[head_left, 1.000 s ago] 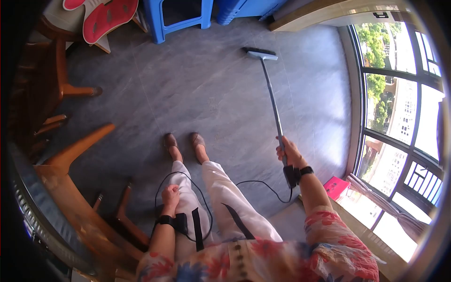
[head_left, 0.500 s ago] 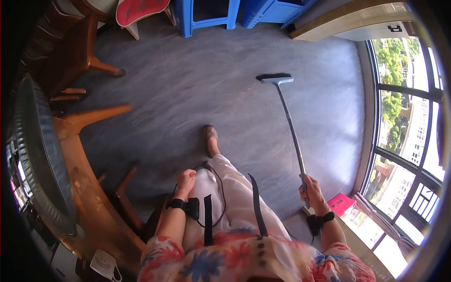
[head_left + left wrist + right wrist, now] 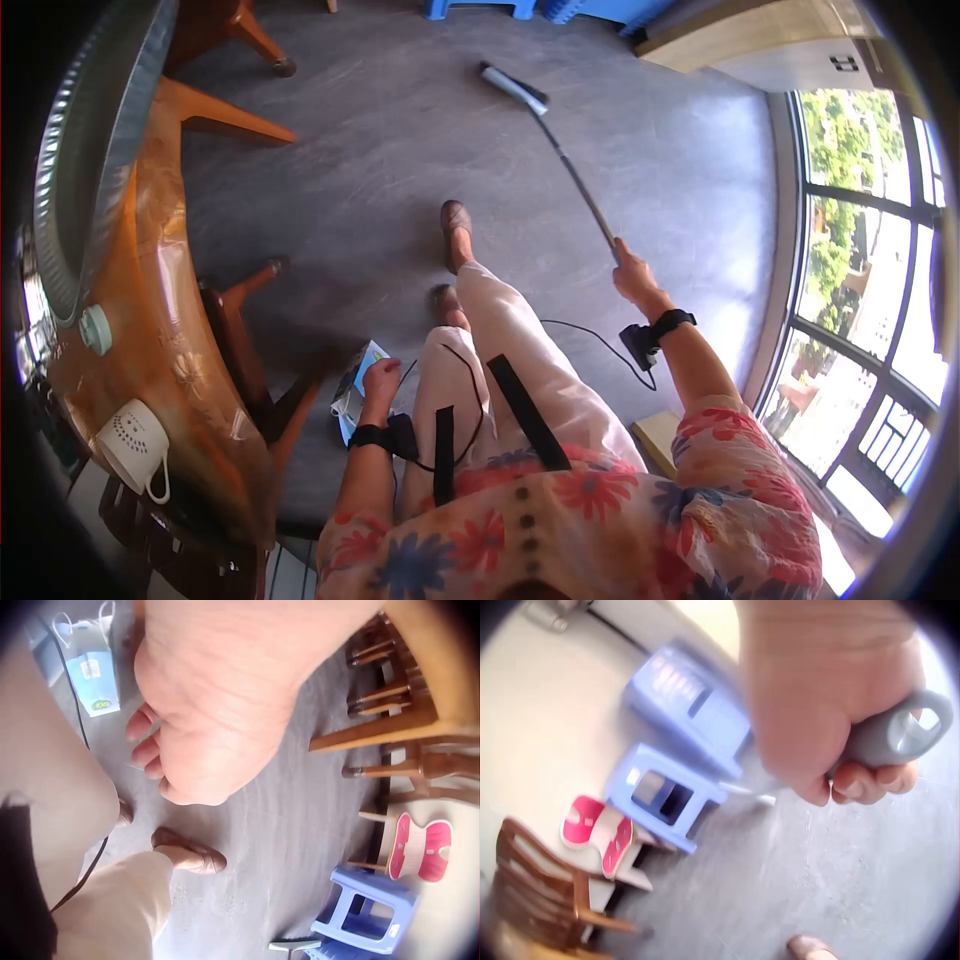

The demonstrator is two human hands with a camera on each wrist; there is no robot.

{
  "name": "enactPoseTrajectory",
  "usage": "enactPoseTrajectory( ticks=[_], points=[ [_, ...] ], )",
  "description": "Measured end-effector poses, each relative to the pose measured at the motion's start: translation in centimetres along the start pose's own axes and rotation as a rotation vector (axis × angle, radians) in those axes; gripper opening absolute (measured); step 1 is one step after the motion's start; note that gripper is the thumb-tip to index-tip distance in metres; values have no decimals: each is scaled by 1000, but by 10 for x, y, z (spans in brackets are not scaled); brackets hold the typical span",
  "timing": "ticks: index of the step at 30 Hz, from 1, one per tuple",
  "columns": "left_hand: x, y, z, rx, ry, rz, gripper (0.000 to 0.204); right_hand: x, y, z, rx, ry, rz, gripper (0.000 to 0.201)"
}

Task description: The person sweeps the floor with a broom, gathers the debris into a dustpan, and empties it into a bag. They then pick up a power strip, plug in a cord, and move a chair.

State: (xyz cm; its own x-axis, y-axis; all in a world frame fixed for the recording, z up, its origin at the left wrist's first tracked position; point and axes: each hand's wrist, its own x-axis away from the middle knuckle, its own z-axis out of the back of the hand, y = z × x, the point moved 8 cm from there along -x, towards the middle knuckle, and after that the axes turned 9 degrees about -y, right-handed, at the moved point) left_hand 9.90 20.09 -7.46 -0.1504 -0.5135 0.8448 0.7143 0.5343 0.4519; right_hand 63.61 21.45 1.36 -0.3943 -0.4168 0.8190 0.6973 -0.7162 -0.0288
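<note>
My right hand [image 3: 640, 278] grips the grey handle of a long broom [image 3: 572, 170]. In the right wrist view my fingers wrap round its handle [image 3: 874, 741], whose looped end sticks out past the fist. The dark-bristled broom head [image 3: 513, 90] lies at the floor ahead, turned at a slant. Low beside my left thigh hangs my left hand [image 3: 382, 382], its fingers loosely curled with nothing in them. A blue-and-white bag [image 3: 94, 675] with white handles stands near it, partly covered by the hand in the head view. Small bits of debris [image 3: 184, 900] dot the grey floor.
To the left a wooden table [image 3: 170, 300] bears a white mug [image 3: 135, 445]. Wooden chairs [image 3: 547, 885], a red-and-white seat [image 3: 619, 840] and blue plastic stools [image 3: 660, 796] stand along the far side. Windows [image 3: 850, 250] line the right. A black cable [image 3: 600, 340] trails by my legs.
My right hand has reached forward, and the broom head has swung left and turned aslant. My feet have stepped. The view has shifted, bringing the mug and bag into sight.
</note>
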Motion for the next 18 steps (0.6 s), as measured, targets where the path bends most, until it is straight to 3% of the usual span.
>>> enactPoseTrajectory(
  ticks=[1,3,5,9,13,14,18],
  points=[
    [7,-18,-2,69,5,86,24,17,17,-24,136,38,19,63],
    [30,-20,-3,224,-30,166,26,78,26,-47,97,-148,-93,64],
    [34,-25,-13,214,-69,161,25,113,47,-67,47,-189,-19,63],
    [34,-36,-33,195,-89,220,25,163,71,-41,-205,-155,37,59],
    [35,-19,-68,223,-148,199,25,167,129,-21,-290,-32,7,58],
    [36,-13,-76,209,-158,194,25,165,145,-14,-428,-34,-80,57],
    [41,5,-110,149,-154,189,26,117,235,12,-671,120,-194,57]
  ],
)
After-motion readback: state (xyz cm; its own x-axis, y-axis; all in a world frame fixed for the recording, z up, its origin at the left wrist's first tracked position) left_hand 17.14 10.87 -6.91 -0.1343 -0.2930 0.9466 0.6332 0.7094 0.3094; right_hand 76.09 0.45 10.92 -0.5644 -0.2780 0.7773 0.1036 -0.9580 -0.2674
